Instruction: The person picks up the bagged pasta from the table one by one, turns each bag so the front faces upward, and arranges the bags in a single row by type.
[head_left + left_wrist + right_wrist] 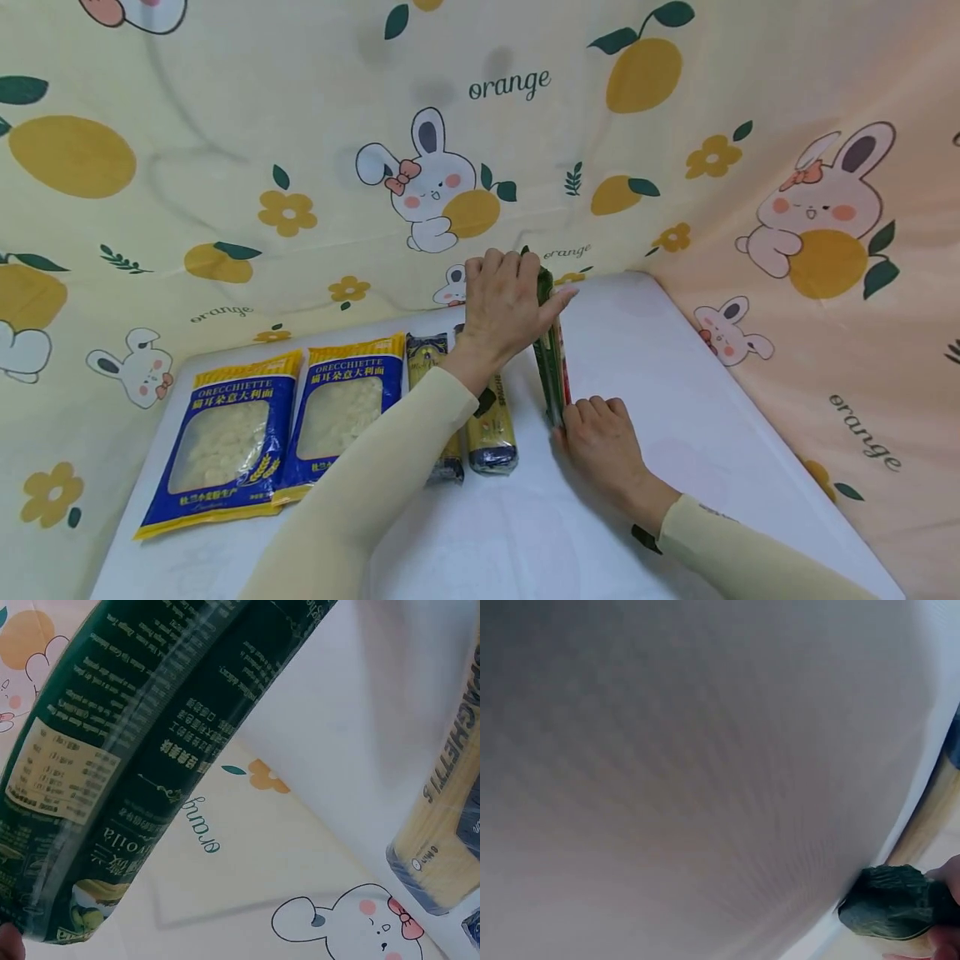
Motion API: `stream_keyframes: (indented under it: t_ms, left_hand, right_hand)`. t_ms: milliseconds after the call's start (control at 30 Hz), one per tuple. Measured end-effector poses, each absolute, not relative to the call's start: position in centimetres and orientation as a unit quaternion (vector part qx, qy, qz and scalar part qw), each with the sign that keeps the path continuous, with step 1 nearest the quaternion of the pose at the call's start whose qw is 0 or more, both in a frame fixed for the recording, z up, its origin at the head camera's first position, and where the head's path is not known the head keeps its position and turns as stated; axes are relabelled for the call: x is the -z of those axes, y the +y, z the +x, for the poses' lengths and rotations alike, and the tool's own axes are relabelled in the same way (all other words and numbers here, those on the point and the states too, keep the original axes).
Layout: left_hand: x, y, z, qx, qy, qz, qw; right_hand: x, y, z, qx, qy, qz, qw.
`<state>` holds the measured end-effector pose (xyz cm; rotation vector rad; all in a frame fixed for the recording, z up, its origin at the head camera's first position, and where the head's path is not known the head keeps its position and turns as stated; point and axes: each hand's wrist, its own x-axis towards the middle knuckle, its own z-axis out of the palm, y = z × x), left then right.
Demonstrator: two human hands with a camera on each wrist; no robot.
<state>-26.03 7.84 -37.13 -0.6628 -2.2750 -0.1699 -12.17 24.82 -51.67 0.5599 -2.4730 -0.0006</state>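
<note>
A long, narrow green plastic food package with printed text is held between both hands over the right part of the table. The left hand grips its far end from above, fingers curled over and thumb out to the right. At the near end, the right hand holds the package with curled fingers. In the left wrist view the green package shows a pale nutrition panel. The right wrist view shows its crumpled green end at the fingertips. A yellow spaghetti pack lies just left of it.
Two blue and yellow orecchiette bags lie side by side at the left of the white table. Another slim spaghetti pack is partly hidden under the left forearm. A printed cloth hangs behind the table.
</note>
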Motion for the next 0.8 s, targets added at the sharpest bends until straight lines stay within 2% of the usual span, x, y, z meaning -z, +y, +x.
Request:
stream_keyframes:
  t_ms: [133,300,367,567,800]
  left_hand:
    - [37.2,7.7,-25.9,0.059,-0.893,-0.255,0.367]
    - [37.8,7.2,-26.2,0.071,-0.876,-0.269,0.393]
    - [38.2,7.0,-26.4,0.081,-0.869,-0.274,0.403]
    - [39.4,5.6,-26.9,0.113,-0.868,-0.283,0.391]
    - [40.8,4.5,-27.8,0.158,-0.863,-0.296,0.376]
  right_hand:
    - [51.6,24.6,-12.1,-0.001,-0.927,0.229,0.298]
    - [51.7,24.5,-12.1,-0.024,-0.914,0.25,0.32]
    - [51.7,24.6,-12.1,-0.034,-0.916,0.25,0.312]
    - [51.6,25.9,-12.8,-0.03,-0.939,0.225,0.259]
    - [51.6,26.7,-14.5,0.002,-0.944,0.201,0.26]
